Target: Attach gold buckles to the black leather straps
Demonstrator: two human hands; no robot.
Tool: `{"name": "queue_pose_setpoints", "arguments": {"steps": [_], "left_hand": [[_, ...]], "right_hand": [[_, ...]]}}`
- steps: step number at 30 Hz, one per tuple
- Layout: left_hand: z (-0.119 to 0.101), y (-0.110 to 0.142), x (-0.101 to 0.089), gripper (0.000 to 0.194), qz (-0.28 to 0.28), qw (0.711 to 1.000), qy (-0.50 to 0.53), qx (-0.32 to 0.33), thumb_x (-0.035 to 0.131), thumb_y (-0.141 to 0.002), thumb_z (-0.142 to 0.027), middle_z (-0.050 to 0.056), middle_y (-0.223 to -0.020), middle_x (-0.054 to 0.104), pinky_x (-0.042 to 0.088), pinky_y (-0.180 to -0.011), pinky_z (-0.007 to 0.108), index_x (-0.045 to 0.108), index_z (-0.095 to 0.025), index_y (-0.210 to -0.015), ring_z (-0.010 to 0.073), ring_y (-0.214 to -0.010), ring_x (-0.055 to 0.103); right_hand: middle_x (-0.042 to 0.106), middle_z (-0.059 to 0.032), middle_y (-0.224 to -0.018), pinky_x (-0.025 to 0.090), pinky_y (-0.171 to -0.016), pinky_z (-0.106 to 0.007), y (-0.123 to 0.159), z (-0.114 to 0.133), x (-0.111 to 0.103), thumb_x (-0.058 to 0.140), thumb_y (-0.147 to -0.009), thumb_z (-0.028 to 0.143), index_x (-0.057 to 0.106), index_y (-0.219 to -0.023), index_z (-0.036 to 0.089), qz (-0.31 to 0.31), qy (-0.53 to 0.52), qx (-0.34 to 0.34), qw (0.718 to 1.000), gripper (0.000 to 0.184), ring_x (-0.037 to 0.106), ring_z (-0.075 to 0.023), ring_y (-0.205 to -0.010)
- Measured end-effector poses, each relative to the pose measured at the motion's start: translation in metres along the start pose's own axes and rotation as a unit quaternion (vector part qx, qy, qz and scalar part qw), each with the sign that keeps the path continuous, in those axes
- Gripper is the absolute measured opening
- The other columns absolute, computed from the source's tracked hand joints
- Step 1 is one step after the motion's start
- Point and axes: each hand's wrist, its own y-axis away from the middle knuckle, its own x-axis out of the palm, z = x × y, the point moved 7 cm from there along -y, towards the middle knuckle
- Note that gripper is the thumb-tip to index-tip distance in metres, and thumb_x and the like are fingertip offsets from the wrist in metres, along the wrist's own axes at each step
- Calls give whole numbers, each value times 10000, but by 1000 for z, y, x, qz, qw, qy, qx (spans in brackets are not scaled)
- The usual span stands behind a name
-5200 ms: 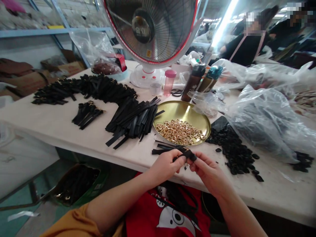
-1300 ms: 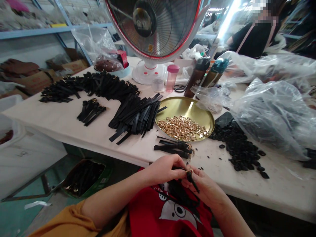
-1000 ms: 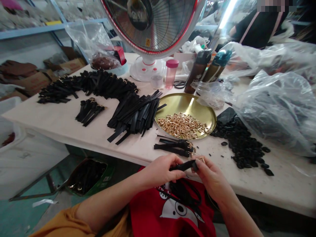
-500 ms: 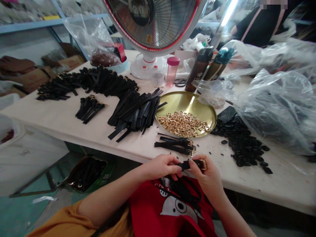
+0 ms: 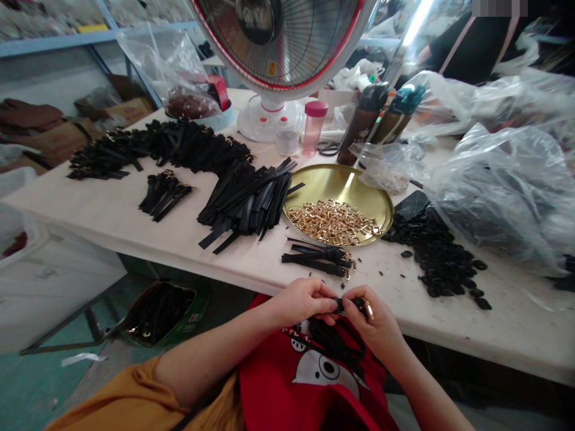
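Observation:
My left hand (image 5: 300, 300) and my right hand (image 5: 372, 323) meet at the table's near edge, both pinched on a short black strap (image 5: 348, 305) with a gold buckle at its right end. Just beyond them lie a few finished straps with buckles (image 5: 318, 259). A gold tray (image 5: 314, 182) holds a heap of gold buckles (image 5: 335, 221). Loose black straps (image 5: 249, 203) are piled left of the tray. Small black loops (image 5: 438, 257) are heaped on its right.
A heater with a round grille (image 5: 278, 42) stands at the back, with a pink cup (image 5: 313, 126) and two bottles (image 5: 377, 120) beside it. Plastic bags (image 5: 503, 191) fill the right side. More strap piles (image 5: 153, 152) lie at the left. A green bin (image 5: 159, 311) sits under the table.
The strap has been drawn shorter between my hands, and both hands have dropped slightly toward my lap. The buckle now sits at my right fingertips.

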Motion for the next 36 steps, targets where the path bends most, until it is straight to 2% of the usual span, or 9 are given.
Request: {"name": "queue_pose_setpoints", "arguments": {"steps": [5, 9, 12, 18, 20, 23, 28, 33, 36], "left_hand": [[5, -2, 7, 135, 36, 998, -43, -13, 582, -715, -182, -5, -662, 618, 438, -599, 215, 569, -111, -829, 85, -579, 587], [0, -2, 10, 204, 67, 998, 1, -13, 586, -723, -226, 15, -722, 630, 445, -632, 221, 566, -107, -888, 84, -614, 592], [-4, -1, 8, 281, 63, 998, 23, -18, 600, -711, -251, 19, -734, 632, 449, -645, 232, 544, -113, -949, 94, -626, 592], [2, -3, 8, 286, 55, 998, 8, -43, 596, -698, -246, 8, -703, 623, 435, -590, 221, 519, -132, -948, 114, -631, 586], [2, -5, 9, 290, 59, 997, 14, -37, 608, -692, -264, 14, -735, 622, 437, -609, 223, 521, -133, -936, 112, -647, 586], [1, -7, 7, 284, 70, 997, -3, -28, 577, -732, -353, 26, -757, 615, 438, -614, 226, 518, -127, -893, 99, -624, 575], [-2, 2, 4, 221, 124, 981, -138, -60, 471, -804, -344, -19, -615, 545, 375, -492, 174, 506, -127, -786, 56, -476, 473], [-4, -2, -2, 181, 44, 978, -204, -24, 511, -745, -301, -55, -547, 435, 293, -439, 166, 525, -123, -720, 52, -465, 377], [2, -5, 0, 208, 26, 984, -175, -11, 533, -725, -320, -45, -585, 458, 314, -478, 172, 553, -113, -745, 63, -517, 406]], "right_hand": [[517, 26, -576, 352, -477, -245, 2, -2, 2, 509, -776, 355, 508, -722, 213, 92, -32, 25, 995, 152, 452, -123, -511], [491, 40, -541, 342, -459, -228, 1, -11, 1, 495, -789, 421, 484, -738, 205, 108, -116, 86, 984, 221, 424, -105, -481], [483, 48, -538, 343, -466, -215, 0, -15, 4, 485, -798, 448, 468, -760, 201, 112, -151, 108, 976, 251, 416, -93, -478], [486, 47, -545, 327, -451, -203, 4, -14, 11, 488, -802, 450, 452, -758, 192, 180, -169, 126, 961, 264, 416, -82, -476], [486, 49, -541, 333, -456, -205, 4, -15, 11, 490, -798, 456, 449, -761, 194, 171, -174, 130, 961, 268, 422, -84, -474], [480, 48, -539, 353, -474, -215, 1, -18, 9, 491, -791, 465, 456, -766, 197, 106, -162, 126, 973, 271, 432, -93, -483], [485, 39, -542, 370, -481, -234, -5, -18, 9, 503, -783, 453, 465, -772, 204, 13, -135, 101, 986, 252, 453, -112, -496], [493, 32, -556, 375, -475, -239, -4, -16, 5, 499, -781, 447, 462, -780, 205, -23, -105, 92, 990, 245, 465, -120, -501], [494, 34, -556, 368, -472, -233, 0, -16, 6, 488, -788, 451, 457, -769, 206, 6, -108, 93, 990, 248, 460, -114, -497]]}}
